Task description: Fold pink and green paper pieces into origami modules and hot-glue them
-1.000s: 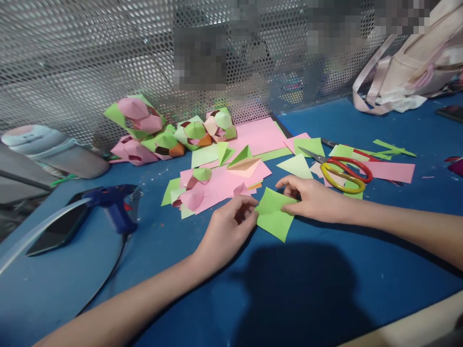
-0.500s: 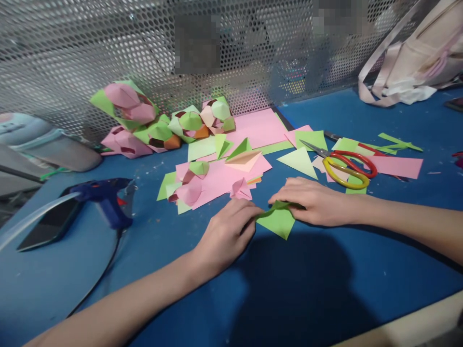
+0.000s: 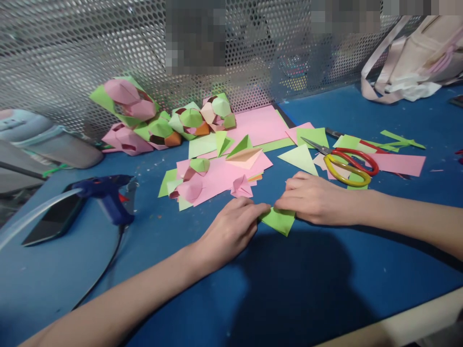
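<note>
A green sheet of paper [image 3: 279, 221] lies on the blue table, folded along its far edge. My left hand [image 3: 237, 224] presses its left corner with closed fingers, the index fingertip at the fold. From the right, my right hand [image 3: 307, 200] holds the same fold down, fingers curled over it. The two hands' fingertips almost meet. Just beyond my left hand sits a small folded pink paper piece [image 3: 241, 186]. Scissors [image 3: 347, 166] with red and yellow handles rest beyond my right hand, next to a pale green triangle of paper [image 3: 299, 159].
A blue glue gun [image 3: 108, 197] and a phone [image 3: 52, 221] lie at left, its cord running toward me. Folded paper models [image 3: 159, 130] stand against the perforated metal screen [image 3: 253, 58]. Pink sheets [image 3: 217, 178] spread across the middle. A pale bag [image 3: 415, 62] sits at back right.
The green paper's raised far edge has been pressed flat into a fold. My hands have come closer together along it.
</note>
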`<action>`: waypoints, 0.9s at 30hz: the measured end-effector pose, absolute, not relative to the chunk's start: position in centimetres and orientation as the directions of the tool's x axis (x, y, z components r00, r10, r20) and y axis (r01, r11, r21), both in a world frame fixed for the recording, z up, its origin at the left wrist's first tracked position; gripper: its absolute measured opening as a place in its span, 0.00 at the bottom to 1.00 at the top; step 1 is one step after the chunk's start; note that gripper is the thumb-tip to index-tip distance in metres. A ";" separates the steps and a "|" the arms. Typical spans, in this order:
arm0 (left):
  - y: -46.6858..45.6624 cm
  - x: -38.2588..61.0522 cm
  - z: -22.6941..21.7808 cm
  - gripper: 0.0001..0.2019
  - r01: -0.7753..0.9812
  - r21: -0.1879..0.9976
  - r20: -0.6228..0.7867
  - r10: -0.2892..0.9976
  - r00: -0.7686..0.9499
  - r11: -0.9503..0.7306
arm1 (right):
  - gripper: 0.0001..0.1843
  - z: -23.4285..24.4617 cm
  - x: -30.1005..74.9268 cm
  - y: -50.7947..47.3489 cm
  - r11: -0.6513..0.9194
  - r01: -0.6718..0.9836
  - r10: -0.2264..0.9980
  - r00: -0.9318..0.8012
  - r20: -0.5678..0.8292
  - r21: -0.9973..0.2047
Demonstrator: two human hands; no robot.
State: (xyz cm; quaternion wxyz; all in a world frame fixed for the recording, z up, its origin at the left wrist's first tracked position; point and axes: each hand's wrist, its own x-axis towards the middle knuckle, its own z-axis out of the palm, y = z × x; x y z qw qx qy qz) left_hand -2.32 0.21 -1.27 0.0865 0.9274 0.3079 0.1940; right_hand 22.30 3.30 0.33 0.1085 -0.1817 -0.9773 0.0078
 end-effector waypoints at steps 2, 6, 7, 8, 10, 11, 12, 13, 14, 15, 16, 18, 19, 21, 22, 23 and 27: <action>0.2 -2.5 -1.3 0.16 0.544 0.243 0.314 0.596 0.739 -0.803 | 0.12 0.7 22.5 3.3 0.930 0.367 0.358 -0.914 0.189 0.012; 0.2 -2.8 -1.1 0.15 0.561 0.148 0.317 0.577 0.753 -0.814 | 0.11 1.2 23.1 3.6 0.912 0.392 0.374 -0.916 0.145 0.120; 0.2 -2.9 -1.1 0.16 0.563 0.125 0.316 0.571 0.758 -0.817 | 0.11 1.3 23.2 3.6 0.910 0.394 0.377 -0.916 0.134 0.132; 0.2 -2.9 -1.1 0.16 0.564 0.104 0.314 0.565 0.763 -0.819 | 0.11 1.3 23.3 3.6 0.909 0.393 0.378 -0.918 0.124 0.138; 0.2 -3.0 -1.0 0.17 0.565 0.069 0.310 0.555 0.772 -0.823 | 0.10 1.3 23.3 3.4 0.908 0.396 0.380 -0.917 0.122 0.141; 0.2 -2.9 -1.1 0.17 0.565 0.057 0.308 0.553 0.774 -0.823 | 0.10 1.3 23.2 3.3 0.906 0.398 0.381 -0.915 0.132 0.141; 0.2 -2.9 -1.1 0.17 0.564 0.054 0.312 0.550 0.775 -0.824 | 0.10 1.2 23.0 3.2 0.907 0.398 0.379 -0.914 0.146 0.137; 0.2 -2.8 -1.1 0.17 0.559 0.062 0.314 0.548 0.775 -0.827 | 0.10 1.0 22.8 3.1 0.910 0.393 0.371 -0.914 0.162 0.129; 0.2 -2.6 -1.2 0.17 0.551 0.084 0.316 0.547 0.775 -0.830 | 0.11 0.9 22.6 3.0 0.916 0.384 0.360 -0.915 0.179 0.119; 0.1 -2.5 -1.2 0.17 0.541 0.120 0.315 0.549 0.775 -0.833 | 0.12 0.7 22.4 2.8 0.922 0.372 0.348 -0.917 0.196 0.105; 0.1 -2.3 -1.2 0.17 0.530 0.165 0.307 0.554 0.774 -0.832 | 0.14 0.5 22.1 2.7 0.929 0.358 0.334 -0.919 0.209 0.090; 0.1 -1.9 -1.1 0.16 0.516 0.252 0.281 0.572 0.771 -0.819 | 0.15 0.2 21.8 2.6 0.937 0.344 0.322 -0.920 0.223 0.068; 0.1 -1.8 -1.1 0.15 0.516 0.279 0.266 0.581 0.769 -0.810 | 0.14 0.2 21.7 2.5 0.937 0.344 0.322 -0.920 0.224 0.064; 0.1 -1.7 -1.0 0.15 0.521 0.287 0.255 0.588 0.767 -0.804 | 0.13 0.4 21.7 2.6 0.934 0.351 0.332 -0.921 0.204 0.067; 0.0 -1.7 -1.0 0.15 0.526 0.272 0.259 0.588 0.766 -0.806 | 0.12 0.6 21.8 2.6 0.929 0.361 0.343 -0.920 0.189 0.075; 0.0 -1.7 -1.0 0.14 0.532 0.253 0.267 0.586 0.765 -0.808 | 0.12 1.0 22.0 2.7 0.924 0.374 0.356 -0.918 0.172 0.082; -0.1 -1.8 -1.0 0.11 0.566 0.202 0.338 0.600 0.725 -0.799 | 0.10 2.1 23.0 3.3 0.895 0.442 0.434 -0.893 0.115 0.058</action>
